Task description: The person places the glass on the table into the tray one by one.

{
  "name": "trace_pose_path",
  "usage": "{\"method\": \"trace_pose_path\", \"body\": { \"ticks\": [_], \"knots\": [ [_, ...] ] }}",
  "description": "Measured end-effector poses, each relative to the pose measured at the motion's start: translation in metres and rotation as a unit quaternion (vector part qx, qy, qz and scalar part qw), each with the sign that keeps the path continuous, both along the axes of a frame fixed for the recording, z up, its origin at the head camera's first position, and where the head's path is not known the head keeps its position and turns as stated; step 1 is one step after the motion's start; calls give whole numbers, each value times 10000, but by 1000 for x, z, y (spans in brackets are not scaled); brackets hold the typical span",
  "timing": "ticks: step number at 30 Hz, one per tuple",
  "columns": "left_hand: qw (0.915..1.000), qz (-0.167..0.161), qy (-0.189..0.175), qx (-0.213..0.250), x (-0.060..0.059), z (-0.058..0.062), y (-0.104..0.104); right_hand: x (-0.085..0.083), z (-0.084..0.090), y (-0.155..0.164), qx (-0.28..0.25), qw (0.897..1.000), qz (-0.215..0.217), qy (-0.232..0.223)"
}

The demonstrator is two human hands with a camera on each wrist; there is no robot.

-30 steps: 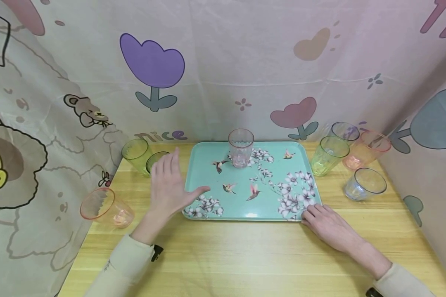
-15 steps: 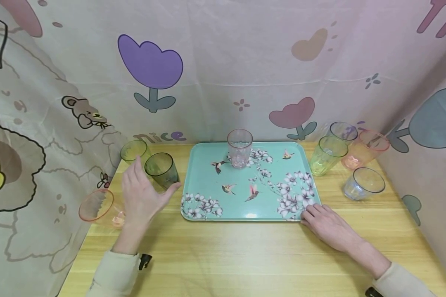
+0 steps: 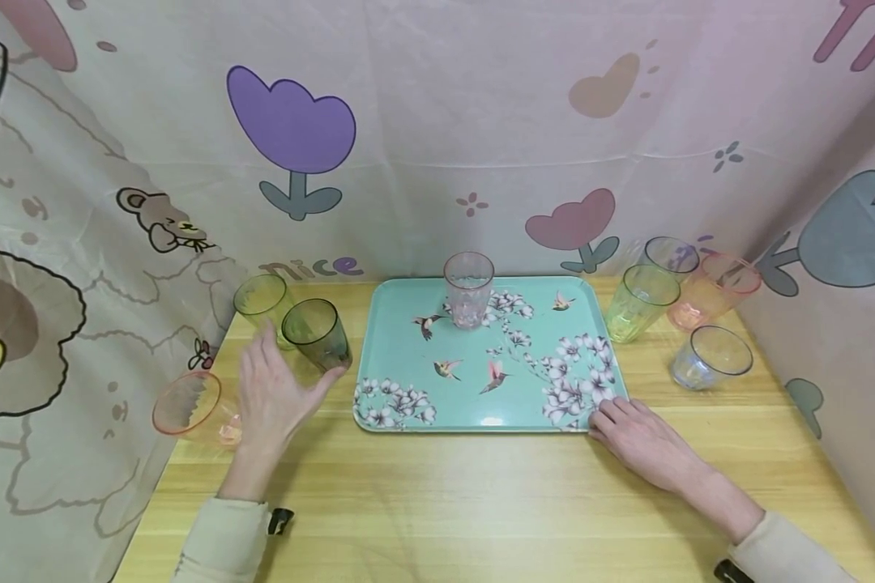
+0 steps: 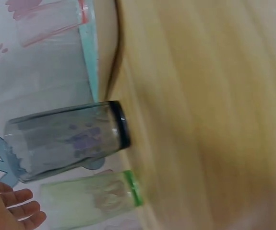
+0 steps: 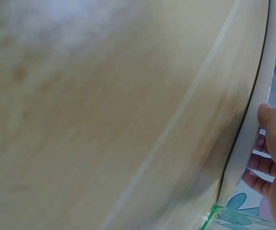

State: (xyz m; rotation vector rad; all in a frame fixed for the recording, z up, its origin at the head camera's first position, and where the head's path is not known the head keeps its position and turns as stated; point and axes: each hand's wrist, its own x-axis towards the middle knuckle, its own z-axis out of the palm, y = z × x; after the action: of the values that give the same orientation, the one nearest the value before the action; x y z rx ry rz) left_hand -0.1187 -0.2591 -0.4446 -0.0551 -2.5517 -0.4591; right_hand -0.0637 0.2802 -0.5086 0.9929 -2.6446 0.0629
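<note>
My left hand (image 3: 280,380) is open with its fingers spread, just left of and in front of a dark grey cup (image 3: 316,334). Its thumb reaches toward the cup's base; contact is unclear. In the left wrist view the dark cup (image 4: 66,141) stands beside a green cup (image 4: 90,199), with my fingertips (image 4: 13,211) at the edge. My right hand (image 3: 630,429) rests flat on the table, fingers touching the front right corner of the teal flowered tray (image 3: 408,405). A clear pinkish cup (image 3: 469,289) stands on the tray's far side.
A green cup (image 3: 261,298) and an orange cup (image 3: 189,407) stand left of the tray. On the right stand a green cup (image 3: 638,301), a clear cup (image 3: 669,257), an orange cup (image 3: 714,290) and a bluish cup (image 3: 707,356). Printed curtains close in the wooden table (image 3: 481,502).
My left hand has moved left from the tray's edge to beside the dark grey cup, uncovering it. The right hand and the cups have stayed put.
</note>
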Motion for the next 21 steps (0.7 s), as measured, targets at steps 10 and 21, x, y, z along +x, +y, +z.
{"method": "trace_pose_path", "body": {
  "ticks": [10, 21],
  "knots": [
    [9980, 65, -633, 11, -2, -15, -11, 0, 0, -1, -24, 10000, 31, 16],
    [9912, 1, -1296, -274, -15, -16, -12, 0, 1, -1, -12, 10000, 51, 35]
  ]
}}
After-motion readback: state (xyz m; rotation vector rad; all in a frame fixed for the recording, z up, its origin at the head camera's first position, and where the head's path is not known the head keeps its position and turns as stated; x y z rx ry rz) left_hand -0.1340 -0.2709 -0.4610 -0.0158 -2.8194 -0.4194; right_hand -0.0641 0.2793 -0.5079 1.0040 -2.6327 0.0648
